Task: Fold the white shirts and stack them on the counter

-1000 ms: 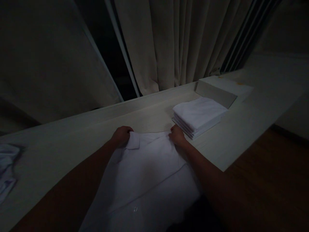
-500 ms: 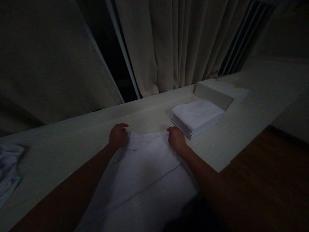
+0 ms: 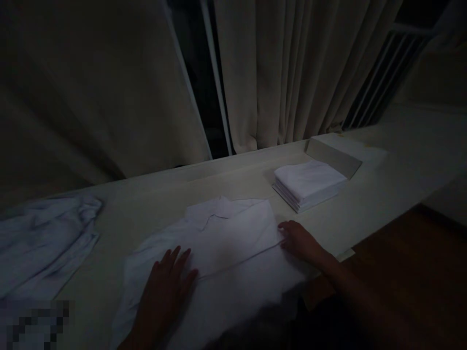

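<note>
A white shirt (image 3: pixel 222 243) lies spread out flat on the pale table (image 3: pixel 365 204), right in front of the person, with its collar pointing away toward the curtain (image 3: pixel 284 73) and its lower part hanging over the near edge. It looks thin, soft and light — the kind of cloth that bends and wrinkles with any push, and it would likely slide a little on the smooth top. It cannot break. Good places to hold it look like the side edges, the shoulders or the collar, where the cloth is doubled and a bit firmer. The left hand (image 3: pixel 164 287) lies flat on the shirt with fingers spread wide, holding nothing. The right hand (image 3: pixel 297 239) rests at the shirt's right edge, fingers bent low and touching the cloth — it is too dark to tell if it pinches it. Farther right sits a neat stack of folded white cloths (image 3: pixel 308 184), just beside a flat box (image 3: pixel 343 153). Far left lies a crumpled white garment (image 3: pixel 44 238).
</note>
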A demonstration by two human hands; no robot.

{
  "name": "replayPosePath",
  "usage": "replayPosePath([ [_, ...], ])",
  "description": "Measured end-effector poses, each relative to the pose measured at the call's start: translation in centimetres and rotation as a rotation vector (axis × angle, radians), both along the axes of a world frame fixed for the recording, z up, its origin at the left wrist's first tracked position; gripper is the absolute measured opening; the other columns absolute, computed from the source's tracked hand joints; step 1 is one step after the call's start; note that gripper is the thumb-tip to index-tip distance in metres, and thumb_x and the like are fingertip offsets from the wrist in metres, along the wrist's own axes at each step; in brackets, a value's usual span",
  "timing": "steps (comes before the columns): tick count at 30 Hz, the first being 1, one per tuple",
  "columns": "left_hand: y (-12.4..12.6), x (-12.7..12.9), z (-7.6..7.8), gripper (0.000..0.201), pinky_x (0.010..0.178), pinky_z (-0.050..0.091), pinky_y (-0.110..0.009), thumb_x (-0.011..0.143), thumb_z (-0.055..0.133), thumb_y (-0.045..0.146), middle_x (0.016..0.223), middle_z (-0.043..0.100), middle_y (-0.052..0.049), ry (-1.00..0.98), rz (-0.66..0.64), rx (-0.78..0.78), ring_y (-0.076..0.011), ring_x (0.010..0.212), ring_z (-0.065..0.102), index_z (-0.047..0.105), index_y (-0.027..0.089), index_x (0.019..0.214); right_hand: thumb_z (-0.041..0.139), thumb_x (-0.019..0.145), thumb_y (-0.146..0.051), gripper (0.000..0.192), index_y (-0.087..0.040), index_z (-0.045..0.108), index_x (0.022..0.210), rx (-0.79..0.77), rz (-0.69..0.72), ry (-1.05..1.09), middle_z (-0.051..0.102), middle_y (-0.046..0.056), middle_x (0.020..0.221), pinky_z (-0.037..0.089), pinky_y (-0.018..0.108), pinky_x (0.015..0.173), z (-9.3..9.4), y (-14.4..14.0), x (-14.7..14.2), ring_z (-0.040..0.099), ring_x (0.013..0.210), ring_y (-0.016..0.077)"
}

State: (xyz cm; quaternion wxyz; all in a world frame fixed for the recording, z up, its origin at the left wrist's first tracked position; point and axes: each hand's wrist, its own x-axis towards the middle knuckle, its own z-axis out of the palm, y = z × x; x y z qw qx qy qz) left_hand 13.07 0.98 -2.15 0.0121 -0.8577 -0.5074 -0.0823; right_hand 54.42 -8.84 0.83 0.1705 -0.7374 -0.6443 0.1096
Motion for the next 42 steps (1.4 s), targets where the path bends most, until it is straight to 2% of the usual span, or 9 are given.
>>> replayPosePath([
  [3,-0.3,-5.4,-0.1,0.070,0.115,0.023,-0.054,0.087,0.029,0.056,0.153,0.035,-0.015,0.044,0.188,0.005,-0.0328,0.144,0.024,0.041,0.013,0.141,0.050,0.083,-0.018,0.028,-0.019,0.065,0.107,-0.046,-0.019,-0.169,0.064,0.013,0.104,0.041,0.034,0.087,-0.8,-1.8,-1.7,0.057,0.100,0.0255],
  [6,-1.2,-9.1,0.0,0.065,0.111,0.028,-0.055,0.087,0.030,0.051,0.148,0.043,-0.016,-0.007,0.317,-0.047,-0.0334,0.141,0.031,0.045,0.014,0.138,0.045,0.085,-0.013,0.024,-0.018,0.067,0.093,-0.068,-0.082,-0.355,0.064,0.017,0.097,0.040,0.039,0.085,-0.8,-2.0,-2.7,0.056,0.099,0.0298],
  [12,-2.7,-11.0,-0.7,0.063,0.111,0.028,-0.050,0.087,0.034,0.052,0.142,0.049,-0.016,-0.275,0.397,0.028,-0.0312,0.137,0.038,0.049,0.014,0.135,0.045,0.084,-0.012,0.023,-0.019,0.066,0.090,0.033,-0.160,-0.487,0.064,0.019,0.096,0.040,0.042,0.077,-1.8,-3.6,-3.8,0.057,0.093,0.0322],
  [18,-2.3,-13.9,-2.0,0.060,0.100,0.041,-0.039,0.092,0.020,0.046,0.118,0.064,-0.017,-0.480,0.591,0.115,-0.0259,0.112,0.057,0.061,0.009,0.116,0.038,0.095,-0.019,0.030,-0.014,0.063,0.110,0.361,-0.158,-0.300,0.066,0.014,0.106,0.041,0.037,0.088,-3.9,-5.8,-4.0,0.057,0.099,0.0260],
  [21,-2.3,-14.3,-1.8,0.053,0.093,0.043,-0.035,0.091,0.026,0.048,0.105,0.069,-0.012,-0.468,0.536,0.097,-0.0235,0.100,0.060,0.067,0.015,0.099,0.037,0.098,-0.028,0.032,-0.016,0.064,0.110,0.430,-0.123,-0.241,0.066,0.012,0.110,0.040,0.036,0.092,-4.6,-5.3,-4.2,0.057,0.101,0.0247],
  [25,-2.2,-13.4,-1.2,0.050,0.087,0.042,-0.034,0.088,0.037,0.056,0.092,0.070,-0.009,-0.405,0.447,0.061,-0.0237,0.091,0.060,0.070,0.018,0.087,0.040,0.096,-0.029,0.030,-0.018,0.068,0.101,0.364,-0.182,-0.248,0.068,0.010,0.103,0.040,0.037,0.088,-5.7,-4.0,-4.5,0.057,0.094,0.0244],
  [30,-1.8,-13.1,-1.3,0.047,0.085,0.041,-0.036,0.087,0.037,0.052,0.096,0.069,-0.010,-0.339,0.447,0.044,-0.0253,0.092,0.058,0.069,0.018,0.092,0.045,0.093,-0.026,0.026,-0.017,0.067,0.103,0.385,-0.292,-0.229,0.065,0.012,0.105,0.039,0.039,0.087,-5.9,-3.2,-5.0,0.055,0.097,0.0258],
  [36,-1.2,-13.3,-1.7,0.045,0.080,0.043,-0.037,0.085,0.040,0.050,0.102,0.068,-0.012,-0.286,0.433,0.019,-0.0279,0.095,0.060,0.065,0.017,0.102,0.044,0.090,-0.025,0.030,-0.015,0.063,0.111,0.521,-0.262,-0.112,0.063,0.012,0.112,0.038,0.040,0.095,-5.0,-3.4,-5.7,0.051,0.106,0.0265],
  [42,-1.0,-13.8,-2.1,0.051,0.077,0.045,-0.036,0.087,0.037,0.056,0.098,0.069,-0.010,-0.369,0.454,-0.049,-0.0264,0.091,0.062,0.060,0.020,0.113,0.046,0.082,-0.029,0.038,-0.012,0.064,0.111,0.571,-0.629,0.319,0.067,0.013,0.104,0.046,0.034,0.083,-6.2,-5.1,-3.9,0.060,0.094,0.0242],
])
